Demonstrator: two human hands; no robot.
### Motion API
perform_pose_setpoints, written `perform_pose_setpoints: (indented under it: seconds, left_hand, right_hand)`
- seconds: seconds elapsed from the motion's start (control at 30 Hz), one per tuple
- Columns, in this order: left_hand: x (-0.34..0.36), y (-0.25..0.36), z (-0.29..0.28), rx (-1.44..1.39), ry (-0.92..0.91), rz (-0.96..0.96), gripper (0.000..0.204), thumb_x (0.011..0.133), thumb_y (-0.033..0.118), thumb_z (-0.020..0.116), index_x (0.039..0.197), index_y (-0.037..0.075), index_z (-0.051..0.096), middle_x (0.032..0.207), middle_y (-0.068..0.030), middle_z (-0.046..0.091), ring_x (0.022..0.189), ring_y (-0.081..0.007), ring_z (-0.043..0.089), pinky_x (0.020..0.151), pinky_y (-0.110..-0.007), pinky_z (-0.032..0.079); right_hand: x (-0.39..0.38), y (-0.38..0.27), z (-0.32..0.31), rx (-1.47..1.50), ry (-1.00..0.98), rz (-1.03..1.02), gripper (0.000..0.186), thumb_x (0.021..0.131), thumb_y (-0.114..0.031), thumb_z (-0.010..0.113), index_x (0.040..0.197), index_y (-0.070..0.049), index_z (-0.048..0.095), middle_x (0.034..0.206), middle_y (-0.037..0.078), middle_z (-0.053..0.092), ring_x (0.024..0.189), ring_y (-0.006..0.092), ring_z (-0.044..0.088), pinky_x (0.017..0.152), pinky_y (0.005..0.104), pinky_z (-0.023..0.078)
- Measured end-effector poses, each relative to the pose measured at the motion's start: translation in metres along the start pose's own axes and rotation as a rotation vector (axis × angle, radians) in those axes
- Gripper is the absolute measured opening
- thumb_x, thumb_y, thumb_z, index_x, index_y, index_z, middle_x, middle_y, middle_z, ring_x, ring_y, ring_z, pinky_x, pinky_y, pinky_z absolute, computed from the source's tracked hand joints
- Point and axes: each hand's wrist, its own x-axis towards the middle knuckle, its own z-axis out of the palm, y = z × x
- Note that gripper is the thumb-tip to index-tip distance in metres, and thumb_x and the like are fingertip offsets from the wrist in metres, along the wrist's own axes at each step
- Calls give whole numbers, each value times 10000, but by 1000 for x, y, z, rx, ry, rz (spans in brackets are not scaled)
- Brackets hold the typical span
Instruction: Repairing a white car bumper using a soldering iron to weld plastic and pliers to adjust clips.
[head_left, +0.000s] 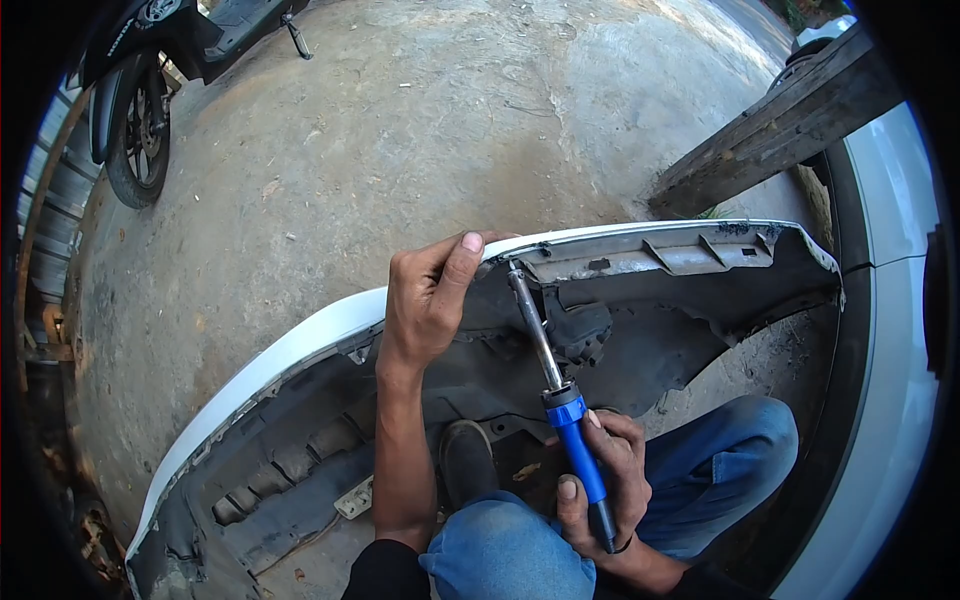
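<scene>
A white car bumper (300, 345) lies with its dark inner side facing me on the concrete ground. My left hand (430, 300) grips its upper edge, thumb over the rim. My right hand (605, 480) holds the blue handle of a soldering iron (575, 440). The iron's metal shaft (530, 320) points up, its tip touching the bumper's inner rim just right of my left thumb. My knees in blue jeans (510, 550) are below the bumper.
A parked motorcycle (140, 110) stands at the far upper left. A weathered wooden beam (770, 130) slants across the upper right. A white car body panel (890, 330) curves down the right side. Concrete ground (400, 130) lies beyond the bumper.
</scene>
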Motion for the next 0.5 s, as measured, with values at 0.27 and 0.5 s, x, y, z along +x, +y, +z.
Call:
perform_pose_setpoints:
  seconds: [0.27, 0.5]
  left_hand:
    - [0, 6, -1, 10, 3, -26, 502, 1136, 388, 539, 1142, -24, 827, 567, 18, 446, 555, -55, 368, 502, -325, 254]
    - [0, 6, -4, 46, -57, -73, 529, 1138, 350, 508, 1150, -98, 788, 806, -60, 762, 687, -54, 554, 617, -257, 399]
  right_hand:
    - [-1, -1, 1, 7, 6, 20, 509, 918, -193, 776, 1352, 52, 673, 985, 134, 791, 1155, 328, 680, 1046, 506, 447]
    - [-2, 0, 1, -2, 12, 21, 504, 913, -196, 779, 1344, 46, 679, 945, 125, 776, 1143, 327, 685, 1034, 509, 451]
